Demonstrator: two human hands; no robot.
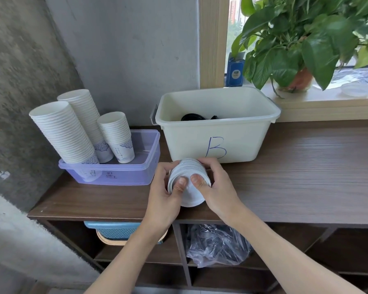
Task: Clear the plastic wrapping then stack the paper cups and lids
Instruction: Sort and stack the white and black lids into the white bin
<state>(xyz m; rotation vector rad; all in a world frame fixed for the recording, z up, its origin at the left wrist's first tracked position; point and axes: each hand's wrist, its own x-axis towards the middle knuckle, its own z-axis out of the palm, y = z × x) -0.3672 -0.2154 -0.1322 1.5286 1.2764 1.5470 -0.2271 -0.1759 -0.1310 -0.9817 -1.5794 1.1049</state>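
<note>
1. While both hands clamp the stack of white lids (pixel 187 183) from either side, thumbs pressed on its near face, the wooden counter (pixel 306 166) gives broad open room to the right of the right hand (pixel 217 187); its front edge lies just below the wrists, so a dropped stack would likely fall past it.
2. Cream bin marked B (pixel 217 128), directly beyond the hands: its wall must be cleared on a forward lift.
3. Purple tray (pixel 119 172), just left of the left hand (pixel 164 194): leaning paper cup stacks (pixel 72 130) could topple if bumped.
4. Lids: uneven squeeze may fan or spill them.
5. Crumpled plastic wrapping (pixel 217 245) sits on the shelf below the hands.
</note>
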